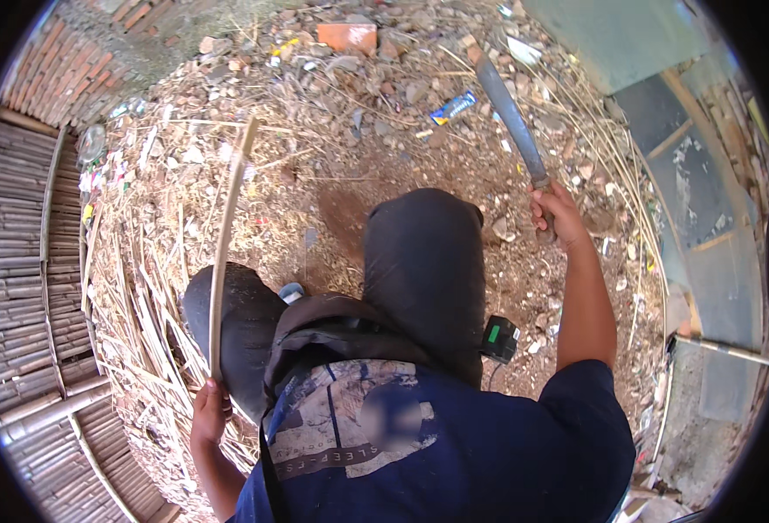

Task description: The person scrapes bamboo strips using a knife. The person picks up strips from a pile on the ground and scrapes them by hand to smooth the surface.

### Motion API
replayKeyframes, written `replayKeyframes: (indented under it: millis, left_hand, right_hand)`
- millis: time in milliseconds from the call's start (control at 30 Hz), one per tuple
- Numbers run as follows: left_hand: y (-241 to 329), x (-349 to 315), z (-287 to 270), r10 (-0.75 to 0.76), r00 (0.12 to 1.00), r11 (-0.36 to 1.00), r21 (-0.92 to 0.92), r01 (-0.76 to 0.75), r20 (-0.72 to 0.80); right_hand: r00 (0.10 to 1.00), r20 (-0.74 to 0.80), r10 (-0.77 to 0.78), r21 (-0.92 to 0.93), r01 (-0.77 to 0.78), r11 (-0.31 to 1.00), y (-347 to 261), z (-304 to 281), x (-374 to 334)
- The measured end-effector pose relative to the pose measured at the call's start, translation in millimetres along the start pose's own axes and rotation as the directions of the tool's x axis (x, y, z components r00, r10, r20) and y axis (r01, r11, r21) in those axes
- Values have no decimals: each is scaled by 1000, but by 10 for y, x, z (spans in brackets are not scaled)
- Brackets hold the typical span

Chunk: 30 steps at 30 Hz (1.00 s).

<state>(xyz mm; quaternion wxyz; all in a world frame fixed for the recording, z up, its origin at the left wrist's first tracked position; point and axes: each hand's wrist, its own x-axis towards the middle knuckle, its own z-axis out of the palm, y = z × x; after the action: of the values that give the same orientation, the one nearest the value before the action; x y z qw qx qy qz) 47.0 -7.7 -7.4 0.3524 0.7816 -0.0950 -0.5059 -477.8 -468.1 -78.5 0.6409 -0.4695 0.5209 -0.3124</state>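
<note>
A long, pale bamboo strip [229, 222] rises upright in front of my left knee, its lower end gripped in my left hand [211, 411]. Out to the right, my right hand [556, 212] is wrapped round the handle of a machete [513, 120]. The dark, slightly curved blade points up and away, tilted to the left, well apart from the strip. Both my knees are bent, in dark trousers. Beside my left leg lies a loose heap of split bamboo strips [145, 322] on the ground.
Rubble and litter cover the ground, with an orange brick [347, 37] and a blue wrapper [452, 108] ahead. A bamboo-slat wall [18, 253] stands left, grey panels [685, 166] right. Near my right thigh sits a small black device [499, 339] with a green light.
</note>
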Motion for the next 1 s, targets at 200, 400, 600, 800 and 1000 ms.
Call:
replayKeyframes:
  millis: [200, 400, 600, 800, 1000]
  left_hand:
    - [-55, -21, 18, 12, 1000, 1000, 26, -12, -7]
    - [-268, 72, -99, 107, 992, 994, 6, -108, 73]
    - [-331, 47, -172, 86, 992, 996, -13, -85, 97]
    - [-202, 58, -121, 121, 990, 989, 72, -126, 68]
    - [-311, 138, -180, 134, 989, 986, 87, -139, 61]
  right_hand:
    - [936, 233, -263, -389, 338, 857, -794, 1233, 65]
    - [493, 786, -372, -360, 855, 372, -1277, 2810, -72]
    - [344, 939, -2, -343, 937, 59, -1102, 4070, -250]
    - [483, 875, -24, -459, 846, 271, -772, 4135, 360]
    - [465, 884, -41, -460, 883, 90, -704, 4220, -17]
